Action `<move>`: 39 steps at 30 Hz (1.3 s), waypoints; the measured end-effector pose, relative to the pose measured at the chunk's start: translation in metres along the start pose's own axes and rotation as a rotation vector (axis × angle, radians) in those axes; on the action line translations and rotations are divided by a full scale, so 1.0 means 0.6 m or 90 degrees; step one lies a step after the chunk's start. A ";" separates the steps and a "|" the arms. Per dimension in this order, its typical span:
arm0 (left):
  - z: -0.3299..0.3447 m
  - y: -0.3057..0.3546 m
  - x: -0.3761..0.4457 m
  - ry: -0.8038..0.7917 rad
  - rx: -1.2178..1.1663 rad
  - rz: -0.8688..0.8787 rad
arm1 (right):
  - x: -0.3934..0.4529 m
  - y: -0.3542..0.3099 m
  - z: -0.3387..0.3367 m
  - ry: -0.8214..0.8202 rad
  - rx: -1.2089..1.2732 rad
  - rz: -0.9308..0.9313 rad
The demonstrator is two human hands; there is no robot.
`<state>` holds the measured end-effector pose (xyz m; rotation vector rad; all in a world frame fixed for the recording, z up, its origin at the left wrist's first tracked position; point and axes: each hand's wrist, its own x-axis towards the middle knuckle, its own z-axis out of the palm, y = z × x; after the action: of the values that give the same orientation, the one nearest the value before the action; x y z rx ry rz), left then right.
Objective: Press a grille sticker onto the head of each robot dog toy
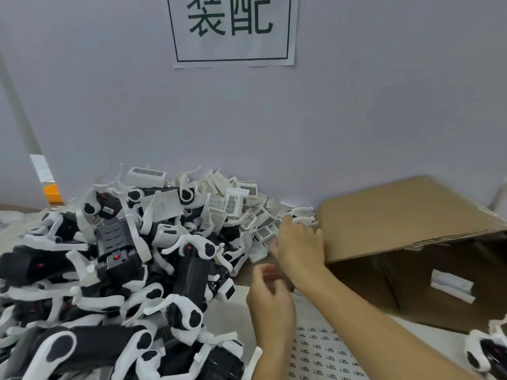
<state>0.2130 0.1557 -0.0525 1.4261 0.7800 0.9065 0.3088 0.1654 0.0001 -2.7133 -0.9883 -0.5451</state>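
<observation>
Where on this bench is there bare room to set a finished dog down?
Little. One bare brown strip lies between the white head parts and the cardboard box, but the right hand reaches over it. Nearer, the sticker sheet borders the left hand; setting there covers stickers. The robot dog pile crowds the whole left side.

Open cardboard box [406, 218] lying on its side, paper wall sign [233, 28] with green characters, orange-tipped post [52, 193] at left

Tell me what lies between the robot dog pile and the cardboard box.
In the head view: both hands, left hand and right hand, over bare tabletop, between robot dog pile and cardboard box.
</observation>
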 end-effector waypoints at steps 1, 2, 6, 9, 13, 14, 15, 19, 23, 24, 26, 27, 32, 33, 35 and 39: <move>0.000 0.002 0.001 0.010 -0.043 -0.019 | -0.009 0.002 -0.015 0.036 0.078 0.003; 0.000 0.003 0.002 0.017 -0.084 -0.043 | -0.021 0.007 -0.030 0.069 0.172 0.006; 0.000 0.011 0.001 0.002 -0.223 -0.118 | -0.077 0.035 -0.074 0.120 0.617 0.120; 0.004 0.020 -0.004 -0.094 -0.325 -0.157 | -0.113 0.065 -0.073 0.036 0.865 0.282; 0.009 0.029 -0.009 -0.060 -0.426 -0.159 | -0.142 0.094 -0.073 -0.106 0.848 0.317; 0.009 0.029 -0.009 -0.027 -0.426 -0.157 | -0.146 0.098 -0.075 -0.116 0.787 0.293; 0.008 0.028 -0.008 -0.002 -0.419 -0.151 | -0.150 0.100 -0.077 -0.117 0.708 0.253; 0.006 0.026 -0.011 0.064 -0.397 -0.121 | -0.156 0.100 -0.080 -0.098 0.511 0.091; 0.002 0.029 -0.003 0.096 -0.400 -0.090 | -0.148 0.108 -0.085 -0.151 0.667 0.147; 0.003 0.029 -0.001 0.098 -0.409 -0.072 | -0.146 0.109 -0.083 -0.149 0.695 0.183; 0.010 0.027 -0.002 0.103 -0.382 -0.007 | -0.141 0.105 -0.079 -0.136 0.737 0.241; 0.015 0.023 -0.006 0.096 -0.352 0.034 | -0.137 0.103 -0.080 -0.125 0.765 0.267; 0.018 0.018 -0.034 0.031 -0.200 0.273 | -0.082 0.115 -0.106 0.037 0.933 0.454; 0.018 0.018 -0.035 0.038 -0.173 0.292 | -0.069 0.121 -0.124 0.098 1.014 0.496; 0.018 0.013 -0.032 0.045 -0.153 0.291 | -0.047 0.144 -0.165 0.248 1.207 0.579; 0.019 0.012 -0.027 0.053 -0.164 0.234 | -0.033 0.210 -0.231 0.527 1.552 0.586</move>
<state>0.2150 0.1357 -0.0462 1.3294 0.4455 1.3056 0.3393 0.0159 0.1103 -0.3082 0.2097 0.0323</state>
